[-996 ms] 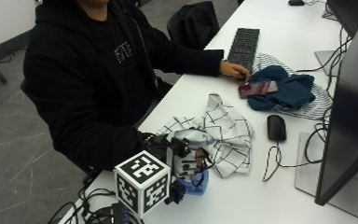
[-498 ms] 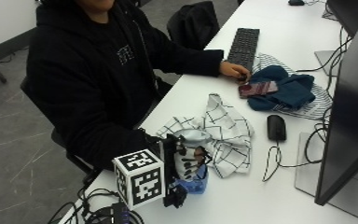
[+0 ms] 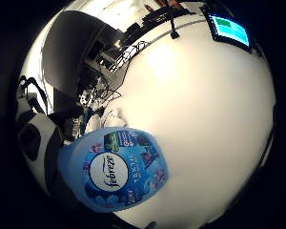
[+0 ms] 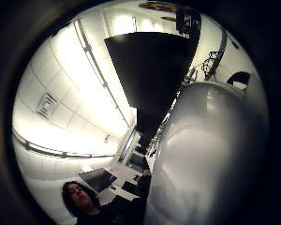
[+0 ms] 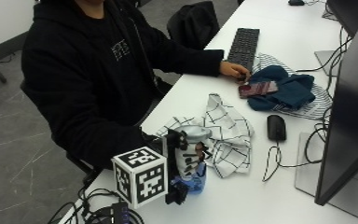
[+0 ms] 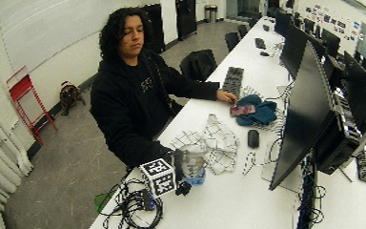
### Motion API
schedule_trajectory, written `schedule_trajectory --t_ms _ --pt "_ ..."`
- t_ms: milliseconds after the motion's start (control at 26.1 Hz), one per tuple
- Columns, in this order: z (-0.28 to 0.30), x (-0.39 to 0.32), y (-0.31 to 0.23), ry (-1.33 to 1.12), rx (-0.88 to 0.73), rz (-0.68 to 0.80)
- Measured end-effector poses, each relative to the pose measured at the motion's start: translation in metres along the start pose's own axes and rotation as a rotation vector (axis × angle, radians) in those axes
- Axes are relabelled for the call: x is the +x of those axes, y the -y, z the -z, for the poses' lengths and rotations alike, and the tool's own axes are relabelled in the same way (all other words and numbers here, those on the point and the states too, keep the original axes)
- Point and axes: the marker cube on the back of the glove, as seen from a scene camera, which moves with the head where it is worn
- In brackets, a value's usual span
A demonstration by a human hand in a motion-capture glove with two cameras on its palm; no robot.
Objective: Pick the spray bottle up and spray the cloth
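Gripping the rounded blue plastic bottle (image 5: 194, 173) at the table's (image 5: 259, 200) near edge, the gloved hand (image 5: 180, 161) wraps its neck. Just beyond lies the crumpled checked cloth (image 5: 225, 135), then a smooth black mouse (image 5: 276, 127) to its right.

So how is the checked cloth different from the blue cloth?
The checked cloth is white with dark grid lines; the blue cloth is plain dark teal. The checked cloth lies crumpled beside the spray bottle; the blue cloth sits farther away near the keyboard, with a dark red thing on it. Both lie bunched up on the white table.
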Motion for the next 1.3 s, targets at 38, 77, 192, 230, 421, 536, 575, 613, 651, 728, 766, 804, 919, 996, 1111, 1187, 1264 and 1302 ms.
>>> schedule_trajectory --t_ms 38,77,192,230,421,536,575,613,651,728,766,804,919,996,1111,1187,1264,1302 --pt "0.006 -0.008 -0.005 -0.027 -0.07 0.007" --pt "0.011 -0.017 -0.011 -0.061 -0.157 0.014" --pt "0.011 -0.048 -0.015 -0.198 -0.458 0.042" --pt "0.007 -0.057 -0.014 -0.258 -0.548 0.059" --pt "-0.02 -0.101 -0.03 -0.55 -0.918 0.122" --pt "-0.031 -0.117 -0.044 -0.812 -1.063 0.158" --pt "-0.035 -0.121 -0.047 -0.895 -1.09 0.171" --pt "-0.039 -0.124 -0.049 -0.964 -1.111 0.183" --pt "-0.043 -0.126 -0.051 -1.019 -1.128 0.192" --pt "-0.054 -0.127 -0.056 -1.101 -1.16 0.199" --pt "-0.059 -0.125 -0.059 -1.137 -1.178 0.199" --pt "-0.064 -0.123 -0.063 -1.173 -1.197 0.197" --pt "-0.078 -0.108 -0.076 -1.287 -1.262 0.186" --pt "-0.086 -0.095 -0.087 -1.346 -1.305 0.175" --pt "-0.094 -0.076 -0.105 -1.394 -1.375 0.157" --pt "-0.099 -0.065 -0.117 -1.422 -1.418 0.146" --pt "-0.101 -0.058 -0.125 -1.444 -1.443 0.14" --pt "-0.101 -0.055 -0.127 -1.449 -1.45 0.139"
